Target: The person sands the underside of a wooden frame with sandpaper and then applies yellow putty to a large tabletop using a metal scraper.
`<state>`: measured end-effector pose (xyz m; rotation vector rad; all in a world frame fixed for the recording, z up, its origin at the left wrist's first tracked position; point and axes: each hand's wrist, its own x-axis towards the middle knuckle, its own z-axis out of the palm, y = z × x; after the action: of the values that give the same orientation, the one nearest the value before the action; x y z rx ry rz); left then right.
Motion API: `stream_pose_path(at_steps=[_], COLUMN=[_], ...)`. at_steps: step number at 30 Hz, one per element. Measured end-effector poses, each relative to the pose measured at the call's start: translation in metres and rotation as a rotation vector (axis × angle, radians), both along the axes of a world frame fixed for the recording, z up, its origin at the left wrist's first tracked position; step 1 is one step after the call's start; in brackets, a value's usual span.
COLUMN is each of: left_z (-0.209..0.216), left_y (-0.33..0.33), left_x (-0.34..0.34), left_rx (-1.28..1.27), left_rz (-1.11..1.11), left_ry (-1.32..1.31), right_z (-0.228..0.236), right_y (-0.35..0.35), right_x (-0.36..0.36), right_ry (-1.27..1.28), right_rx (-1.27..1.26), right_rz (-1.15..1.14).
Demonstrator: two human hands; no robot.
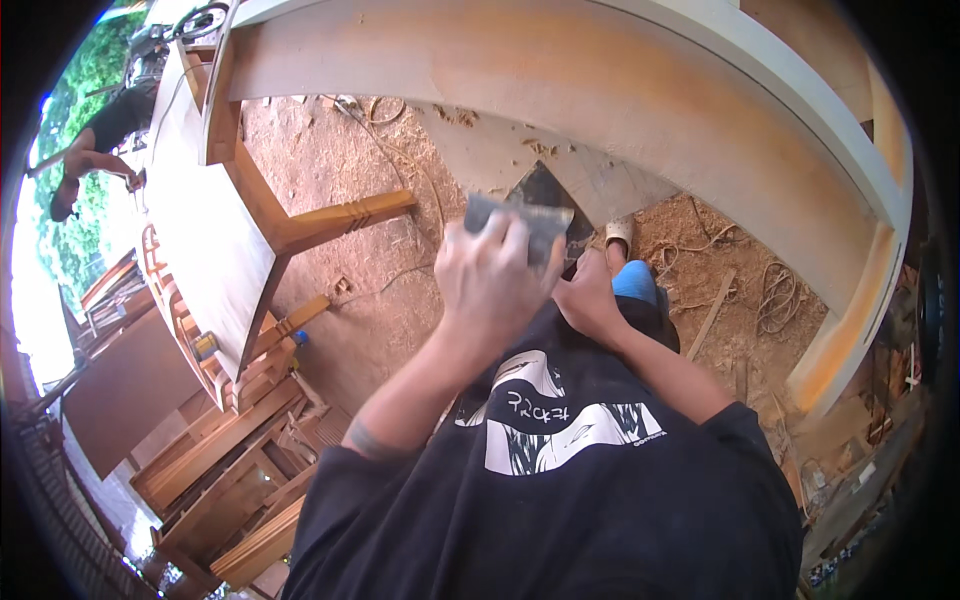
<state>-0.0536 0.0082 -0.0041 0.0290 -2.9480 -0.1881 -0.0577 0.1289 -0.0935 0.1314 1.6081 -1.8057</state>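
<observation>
Just above the centre of the clock, toward 1 o'clock, your left hand (493, 268) grasps a flat grey piece (518, 235), fingers laid over its near face and thumb along its right side. Hand and piece are both blurred, so you cannot read the surface clearly. Close by at 3 o'clock, your right hand (592, 298) is curled with the fingers bent in; you cannot tell from here whether it grasps anything. Beyond the grey piece, at 1 o'clock, shows a dark square sheet (541, 183), one corner pointing away from you and part of it hidden behind your hands.

Arching from 11 round to 3 o'clock in front of you is a long pale wooden frame (560, 75), tinted orange-brown in bands. Your foot in a light clog (620, 232) is at 2 o'clock, near a floor (320, 150) strewn with shavings. A coiled cord (778, 297) lies on it at 3 o'clock.

Between 9 and 10 o'clock you have a pale tabletop (215, 225) with carved orange-brown legs (345, 222), and past it another person (105, 130) leans over with an arm reaching to its far edge. Stacked wooden parts (235, 490) lie at 8 o'clock.
</observation>
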Motion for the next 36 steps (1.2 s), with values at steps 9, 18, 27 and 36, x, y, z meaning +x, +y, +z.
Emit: stream_pose_path(at_steps=[9, 18, 27, 36], left_z=[0.006, 0.006, 0.007, 0.012], left_y=[0.000, 0.001, -0.009, -0.007], left_x=[-0.036, 0.019, 0.039, 0.025], left_rx=[-0.007, 0.021, 0.059, 0.043], left_rz=[0.030, 0.056, 0.030, 0.029], left_ry=[-0.042, -0.052, -0.097, -0.070], right_z=[0.001, -0.002, 0.012, 0.000], right_y=[-0.001, 0.000, -0.004, -0.001], right_x=[0.005, 0.007, 0.005, 0.007], right_ry=[0.019, 0.306, 0.172, 0.130], right_rx=[-0.101, 0.411, 0.304, 0.262], right_rz=[0.016, 0.067, -0.071, 0.010])
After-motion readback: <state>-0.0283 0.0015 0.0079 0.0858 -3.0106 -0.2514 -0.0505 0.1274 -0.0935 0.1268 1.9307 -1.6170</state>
